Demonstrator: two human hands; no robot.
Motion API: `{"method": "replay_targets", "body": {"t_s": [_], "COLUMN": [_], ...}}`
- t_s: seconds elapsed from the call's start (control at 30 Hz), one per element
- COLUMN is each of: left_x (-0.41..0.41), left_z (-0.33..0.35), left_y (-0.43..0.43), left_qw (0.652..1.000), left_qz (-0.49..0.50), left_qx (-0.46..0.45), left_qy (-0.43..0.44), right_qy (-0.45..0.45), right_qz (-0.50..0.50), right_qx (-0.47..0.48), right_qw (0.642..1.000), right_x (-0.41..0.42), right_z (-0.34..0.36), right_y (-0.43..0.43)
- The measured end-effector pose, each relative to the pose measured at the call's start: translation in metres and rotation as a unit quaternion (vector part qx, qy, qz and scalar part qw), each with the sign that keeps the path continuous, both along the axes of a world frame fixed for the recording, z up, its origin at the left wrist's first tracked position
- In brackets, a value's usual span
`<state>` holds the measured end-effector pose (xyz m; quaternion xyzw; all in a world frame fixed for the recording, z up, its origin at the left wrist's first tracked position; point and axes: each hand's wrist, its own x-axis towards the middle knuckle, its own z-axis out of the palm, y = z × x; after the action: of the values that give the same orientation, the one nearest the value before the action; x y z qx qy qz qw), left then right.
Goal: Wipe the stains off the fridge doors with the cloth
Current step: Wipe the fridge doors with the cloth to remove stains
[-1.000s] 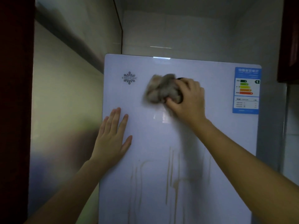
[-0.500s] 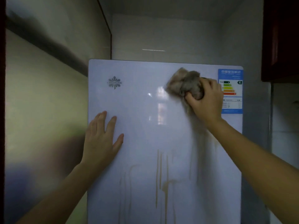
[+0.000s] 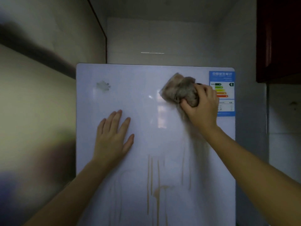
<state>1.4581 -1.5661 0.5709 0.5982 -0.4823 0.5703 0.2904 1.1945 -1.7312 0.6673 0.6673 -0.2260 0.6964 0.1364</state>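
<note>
The white fridge door (image 3: 143, 111) fills the middle of the head view. Brown drip stains (image 3: 154, 185) run down its lower half, below both hands. My right hand (image 3: 202, 106) presses a crumpled grey-brown cloth (image 3: 180, 90) against the door's upper right, just left of the blue energy label (image 3: 225, 93), which the hand partly covers. My left hand (image 3: 114, 137) lies flat on the door at the centre left, fingers spread, holding nothing.
A grey brand logo (image 3: 103, 86) sits on the door's upper left. A shiny wall panel (image 3: 37, 111) stands close on the left. A dark red cabinet (image 3: 278, 38) hangs at the upper right, above a tiled wall (image 3: 285, 128).
My right hand has swept the cloth from the door's upper middle to the right, up against the energy label. My left hand has stayed flat on the door.
</note>
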Motion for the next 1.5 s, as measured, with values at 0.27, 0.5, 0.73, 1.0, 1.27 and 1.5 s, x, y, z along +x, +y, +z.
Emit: {"method": "replay_targets", "body": {"t_s": [0.27, 0.5, 0.73, 1.0, 1.27, 1.5], "left_x": [-0.008, -0.011, -0.011, -0.010, -0.009, -0.009], "left_z": [-0.003, -0.005, -0.005, -0.007, -0.009, -0.010], "left_y": [-0.006, -0.009, -0.010, -0.014, -0.014, -0.013], "left_qw": [1.000, 0.999, 0.999, 0.999, 0.998, 0.998], "left_qz": [-0.010, -0.010, -0.007, -0.009, -0.012, -0.010], "left_qx": [-0.018, -0.023, -0.018, -0.018, 0.008, 0.011], "left_qy": [0.023, 0.036, 0.034, 0.040, 0.058, 0.060], "right_qy": [0.281, -0.045, 0.313, 0.129, 0.275, 0.312], "right_qz": [-0.053, -0.001, -0.058, -0.040, -0.030, -0.059], "right_qx": [-0.183, 0.030, -0.181, -0.096, -0.147, -0.168], "right_qw": [0.941, 0.999, 0.931, 0.986, 0.950, 0.933], "right_x": [-0.027, -0.035, -0.053, -0.054, -0.053, -0.063], "right_z": [-0.035, 0.012, -0.018, 0.067, -0.086, -0.096], "right_y": [-0.016, -0.024, -0.031, -0.036, -0.030, -0.038]}}
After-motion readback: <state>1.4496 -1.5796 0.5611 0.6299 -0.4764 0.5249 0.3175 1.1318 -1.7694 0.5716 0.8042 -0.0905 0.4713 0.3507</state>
